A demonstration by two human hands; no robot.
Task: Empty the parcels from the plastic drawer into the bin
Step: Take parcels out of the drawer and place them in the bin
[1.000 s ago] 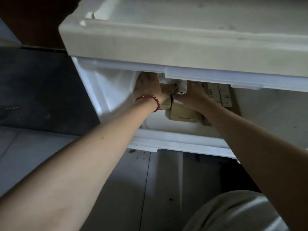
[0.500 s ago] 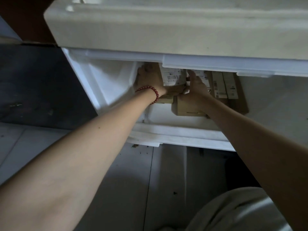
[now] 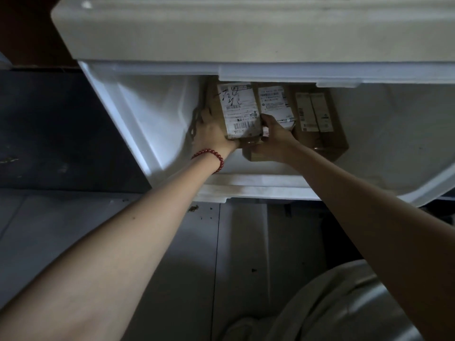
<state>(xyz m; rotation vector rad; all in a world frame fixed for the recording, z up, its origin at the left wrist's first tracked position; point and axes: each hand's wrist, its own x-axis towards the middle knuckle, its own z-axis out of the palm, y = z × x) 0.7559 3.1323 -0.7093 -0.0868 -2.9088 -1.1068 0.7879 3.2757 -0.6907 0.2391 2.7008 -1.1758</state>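
Note:
A white plastic drawer (image 3: 138,124) stands pulled out from its cabinet (image 3: 246,33). Inside lie brown cardboard parcels with white shipping labels. My left hand (image 3: 211,134), with a red bead bracelet at the wrist, grips the left parcel (image 3: 240,110) at its left and near edge. My right hand (image 3: 274,136) holds the middle parcel (image 3: 274,102) at its near end, fingers curled over the label. A third parcel (image 3: 317,119) with two narrow labels lies to the right, untouched. Another brown box (image 3: 256,156) shows beneath my right hand. No bin is in view.
The drawer's front rim (image 3: 258,188) lies under both forearms. Pale floor tiles (image 3: 197,254) with a few dark crumbs stretch below. A dark wall surface (image 3: 49,131) is at the left. Light cloth (image 3: 332,303) fills the lower right corner.
The parcels have come forward from under the cabinet, so their labels show more fully. Both hands have drawn back towards me and sit lower on the parcels.

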